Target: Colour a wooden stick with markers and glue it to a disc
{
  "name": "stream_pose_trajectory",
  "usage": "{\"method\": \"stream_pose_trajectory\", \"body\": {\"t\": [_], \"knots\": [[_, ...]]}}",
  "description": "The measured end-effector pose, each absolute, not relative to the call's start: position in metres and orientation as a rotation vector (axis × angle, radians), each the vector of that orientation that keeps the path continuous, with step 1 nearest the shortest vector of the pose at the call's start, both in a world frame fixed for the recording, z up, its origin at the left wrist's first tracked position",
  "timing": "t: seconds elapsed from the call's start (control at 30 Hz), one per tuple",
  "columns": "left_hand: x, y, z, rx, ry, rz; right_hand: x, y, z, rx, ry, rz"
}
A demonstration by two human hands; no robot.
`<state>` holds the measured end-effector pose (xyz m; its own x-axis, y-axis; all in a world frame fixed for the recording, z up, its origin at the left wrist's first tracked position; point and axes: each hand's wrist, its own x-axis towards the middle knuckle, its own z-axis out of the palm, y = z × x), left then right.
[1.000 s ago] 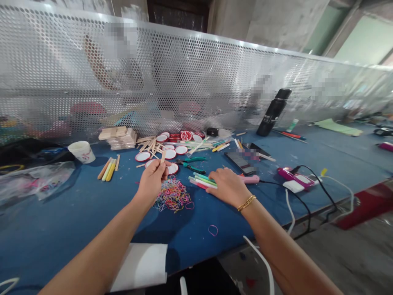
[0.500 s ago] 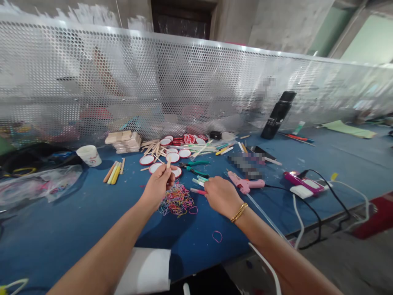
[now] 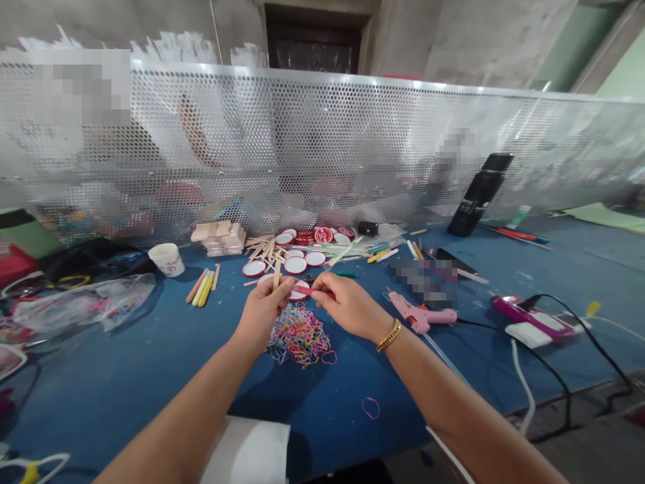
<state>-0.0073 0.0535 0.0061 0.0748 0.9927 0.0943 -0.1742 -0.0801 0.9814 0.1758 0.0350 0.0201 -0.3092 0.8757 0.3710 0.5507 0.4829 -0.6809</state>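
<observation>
Between the fingers of my left hand a flat wooden craft stick stands upright. My right hand pinches a slim pink marker, whose far end reaches the left fingertips; whether the left fingers grip it too I cannot tell. Just below both hands lies a pile of coloured rubber bands, with a single pink band nearer the front. Round lids with red rims are spread behind my hands, one partly covered by the marker. Teal-handled pliers are mostly hidden behind my right hand.
A pink glue gun and a purple power strip with cables lie right. Stacked craft sticks, a paper cup and several markers are left. A black bottle stands before the perforated metal screen.
My right hand has moved up and left with the pink marker, bringing it to my left hand. The left hand keeps the craft stick. The camera view has shifted slightly left.
</observation>
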Motion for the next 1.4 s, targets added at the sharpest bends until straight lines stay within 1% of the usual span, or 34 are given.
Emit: {"method": "stream_pose_trajectory", "body": {"t": [0.17, 0.27, 0.37, 0.53, 0.67, 0.77, 0.97, 1.07, 1.2, 1.27, 1.4], "knots": [[-0.008, 0.057, 0.003, 1.262, 0.978, 1.237, 0.18, 0.039, 0.011, -0.934, -1.536, 1.138], [-0.006, 0.057, 0.005, 1.351, 1.002, 1.213, 0.178, 0.041, 0.011, -0.758, -1.316, 1.246], [-0.004, 0.056, 0.006, 1.534, 1.023, 1.122, 0.171, 0.042, 0.008, -0.743, -1.26, 1.207], [-0.003, 0.054, 0.006, 1.762, 1.004, 0.981, 0.166, 0.049, 0.0, -0.874, -1.262, 1.112], [-0.007, 0.058, 0.005, 1.731, 1.106, 1.0, 0.193, 0.06, 0.008, -0.959, -1.086, 0.787], [-0.007, 0.06, 0.006, 1.585, 1.09, 1.048, 0.213, 0.064, 0.018, -0.882, -1.024, 0.536], [-0.002, 0.056, 0.009, 1.56, 0.994, 1.054, 0.194, 0.048, 0.015, -0.853, -1.48, 0.73], [-0.003, 0.055, 0.01, 1.547, 0.937, 1.043, 0.183, 0.041, 0.012, -0.771, -1.674, 0.725], [-0.001, 0.052, 0.01, 1.534, 0.878, 0.943, 0.182, 0.038, 0.013, -0.761, -1.769, 0.743], [0.0, 0.052, 0.009, 1.496, 0.92, 0.962, 0.185, 0.04, 0.011, -0.805, -1.741, 0.708], [-0.002, 0.057, 0.006, 1.276, 1.078, 1.204, 0.191, 0.052, 0.0, -1.021, -1.712, 0.516]]}}
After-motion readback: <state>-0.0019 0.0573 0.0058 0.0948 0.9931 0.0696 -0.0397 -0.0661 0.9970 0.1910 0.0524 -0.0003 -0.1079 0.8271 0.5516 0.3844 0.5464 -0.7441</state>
